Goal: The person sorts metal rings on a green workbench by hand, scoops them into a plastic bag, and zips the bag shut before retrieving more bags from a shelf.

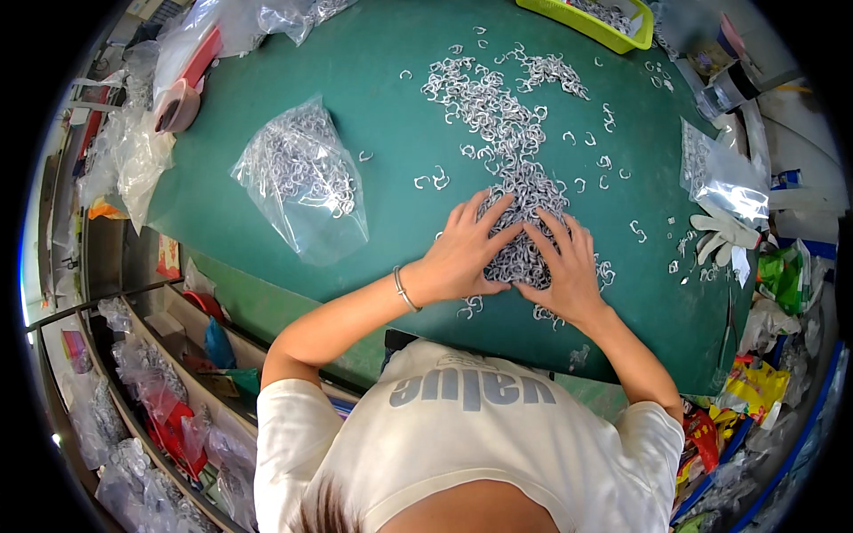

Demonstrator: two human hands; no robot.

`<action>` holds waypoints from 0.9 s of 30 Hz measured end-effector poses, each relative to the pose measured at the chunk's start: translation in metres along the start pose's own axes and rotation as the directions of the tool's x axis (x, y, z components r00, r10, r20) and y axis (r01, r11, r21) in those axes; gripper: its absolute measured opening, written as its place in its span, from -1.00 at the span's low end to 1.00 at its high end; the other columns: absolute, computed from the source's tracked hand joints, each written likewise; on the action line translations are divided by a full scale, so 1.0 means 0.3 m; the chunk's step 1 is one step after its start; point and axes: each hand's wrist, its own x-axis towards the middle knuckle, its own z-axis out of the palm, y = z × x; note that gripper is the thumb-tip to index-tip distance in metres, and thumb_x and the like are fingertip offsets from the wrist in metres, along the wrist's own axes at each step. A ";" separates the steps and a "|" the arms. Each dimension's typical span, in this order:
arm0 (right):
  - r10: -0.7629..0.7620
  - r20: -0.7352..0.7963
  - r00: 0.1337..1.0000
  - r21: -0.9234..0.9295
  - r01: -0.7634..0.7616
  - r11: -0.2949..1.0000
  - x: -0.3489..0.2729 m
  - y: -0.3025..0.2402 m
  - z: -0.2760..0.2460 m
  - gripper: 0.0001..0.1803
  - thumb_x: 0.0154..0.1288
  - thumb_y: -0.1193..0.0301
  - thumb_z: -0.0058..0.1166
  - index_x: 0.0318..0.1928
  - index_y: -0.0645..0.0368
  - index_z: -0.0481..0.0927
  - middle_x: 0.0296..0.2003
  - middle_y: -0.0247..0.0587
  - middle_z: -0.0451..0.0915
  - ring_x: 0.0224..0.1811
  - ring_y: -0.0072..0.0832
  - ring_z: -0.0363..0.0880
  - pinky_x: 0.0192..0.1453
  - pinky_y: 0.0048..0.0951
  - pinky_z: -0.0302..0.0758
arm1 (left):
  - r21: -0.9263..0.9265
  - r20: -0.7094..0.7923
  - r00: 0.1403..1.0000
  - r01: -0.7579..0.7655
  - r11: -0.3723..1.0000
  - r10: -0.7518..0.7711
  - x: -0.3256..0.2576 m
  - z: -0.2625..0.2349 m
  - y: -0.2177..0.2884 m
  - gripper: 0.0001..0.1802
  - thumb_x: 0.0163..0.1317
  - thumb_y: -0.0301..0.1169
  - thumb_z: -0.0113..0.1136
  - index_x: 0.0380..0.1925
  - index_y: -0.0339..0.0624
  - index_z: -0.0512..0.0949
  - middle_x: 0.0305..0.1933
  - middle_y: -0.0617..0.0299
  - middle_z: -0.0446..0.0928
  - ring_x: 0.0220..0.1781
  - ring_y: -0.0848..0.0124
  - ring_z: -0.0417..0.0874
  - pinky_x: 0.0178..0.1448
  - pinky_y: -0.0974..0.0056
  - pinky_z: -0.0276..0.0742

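Note:
A heap of small grey C-shaped metal rings [517, 263] lies between my hands on the green tabletop. My left hand [466, 249] curves around the heap's left side, its fingers spread and touching the rings. On the right side, my right hand [564, 266] rests against the same heap, fingers also apart. Both thumbs come close together at the heap's near edge. What lies under the palms and fingertips is hidden. From the heap, a trail of more rings [498, 111] stretches away toward the far side. A clear plastic bag [306, 178] with many rings inside lies left of my left hand.
A yellow-green tray [604, 31] with rings stands at the far edge. At the right lie a clear bag [729, 182], a white glove [721, 233] and a clear bottle [727, 89]. A pink cup [178, 108] sits at the far left. Loose rings are scattered about.

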 end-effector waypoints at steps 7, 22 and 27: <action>-0.003 -0.048 0.999 -0.039 0.002 0.999 -0.001 -0.004 0.018 -0.20 -0.27 0.31 0.36 0.11 0.10 0.36 0.20 -0.15 0.21 0.14 0.05 0.18 0.09 0.04 0.22 | 0.067 -0.029 1.000 -0.008 0.998 0.010 -0.014 0.027 0.005 -0.22 -0.23 -0.18 0.39 0.09 -0.10 0.36 0.30 -0.04 0.10 0.26 -0.13 0.12 0.24 -0.11 0.15; -0.005 -0.008 1.000 -0.031 0.005 1.000 0.052 -0.015 -0.004 -0.16 -0.41 0.53 0.36 0.08 0.18 0.38 0.11 -0.21 0.32 0.01 -0.12 0.30 0.07 -0.20 0.34 | 0.063 -0.110 0.990 -0.079 0.995 0.086 -0.002 0.076 -0.028 -0.19 -0.29 -0.38 0.39 0.10 -0.12 0.31 0.25 -0.01 0.16 0.24 -0.12 0.16 0.21 -0.10 0.20; -0.065 -0.096 0.993 -0.020 0.063 0.998 0.033 0.019 0.023 -0.26 -0.41 0.60 0.31 0.01 0.16 0.46 0.06 -0.20 0.37 -0.02 -0.14 0.35 0.02 -0.23 0.40 | 0.057 -0.205 0.967 -0.145 0.988 0.154 0.005 0.096 -0.035 -0.25 -0.30 -0.46 0.36 0.04 -0.14 0.34 0.20 0.04 0.21 0.25 -0.09 0.16 0.21 -0.08 0.22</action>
